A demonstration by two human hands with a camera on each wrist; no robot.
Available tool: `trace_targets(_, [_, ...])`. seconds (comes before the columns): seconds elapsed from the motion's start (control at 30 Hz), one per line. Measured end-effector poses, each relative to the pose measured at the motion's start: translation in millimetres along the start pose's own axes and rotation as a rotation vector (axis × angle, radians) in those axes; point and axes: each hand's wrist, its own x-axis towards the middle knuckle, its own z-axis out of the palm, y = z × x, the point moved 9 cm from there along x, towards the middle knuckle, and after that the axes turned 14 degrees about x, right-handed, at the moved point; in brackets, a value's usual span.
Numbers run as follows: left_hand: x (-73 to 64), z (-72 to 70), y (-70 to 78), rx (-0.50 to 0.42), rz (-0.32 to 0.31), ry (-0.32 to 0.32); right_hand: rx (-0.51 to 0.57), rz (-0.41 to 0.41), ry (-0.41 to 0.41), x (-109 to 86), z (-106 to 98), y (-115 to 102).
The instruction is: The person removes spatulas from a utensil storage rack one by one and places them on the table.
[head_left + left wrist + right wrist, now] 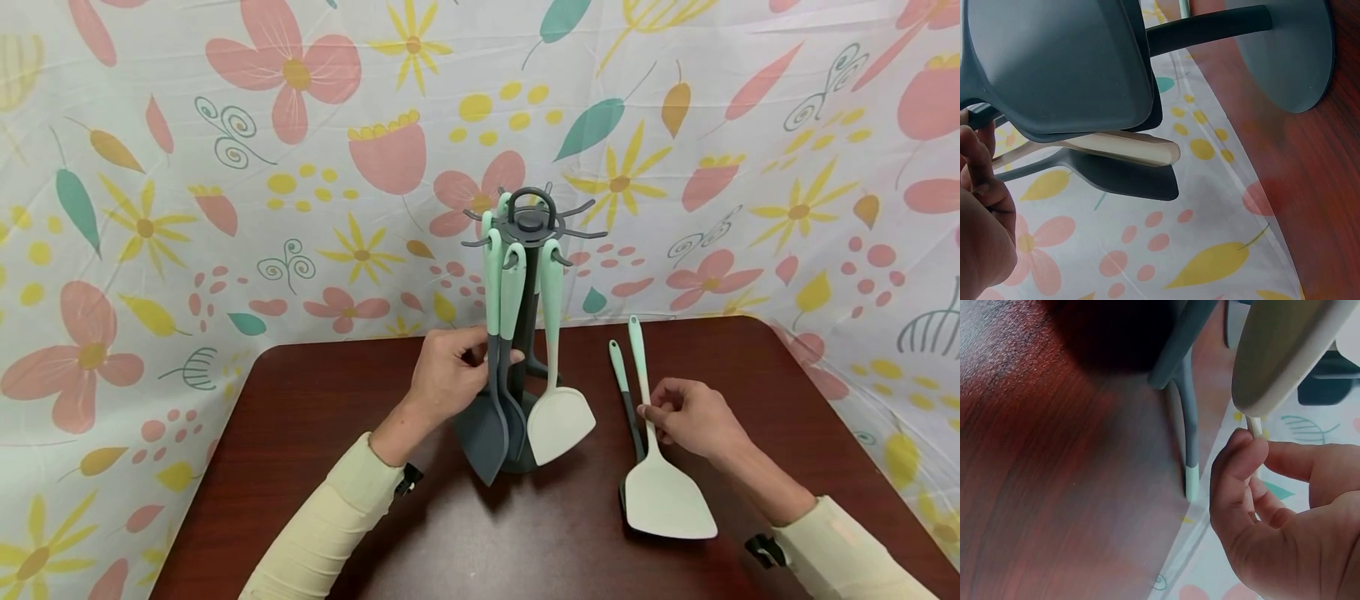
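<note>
A dark grey utensil stand (pixel 530 218) with a ring handle and several hooks holds mint-handled utensils. Among them hang a dark grey spatula (pixel 480 437) and a cream spatula (pixel 561 423). Reaching behind the front dark shafts, my left hand (pixel 450 372) curls its fingers at the stand's post; the front utensils partly hide this grip. To the right, my right hand (pixel 697 417) pinches the shaft of a wide white spatula (pixel 667 500), blade toward me. Beneath it lies a dark utensil (pixel 628 408) with a mint handle end, its head mostly covered by the white blade.
The stand rests on a dark red-brown wooden table (pixel 337 492) with rounded back corners. Directly behind the table hangs a white cloth (pixel 322 208) printed with flowers and leaves. The stand's right-side hooks (pixel 588 234) stick out without utensils.
</note>
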Motion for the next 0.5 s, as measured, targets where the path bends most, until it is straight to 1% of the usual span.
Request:
trace_targets(0.27, [0.4, 0.6, -0.2, 0.015, 0.004, 0.003, 0.022, 0.039, -0.042, 3.9, 5, 8])
trace_targets(0.5, [0.4, 1.3, -1.0, 0.01, -0.003, 0.001, 0.022, 0.061, -0.055, 5.5, 7, 14])
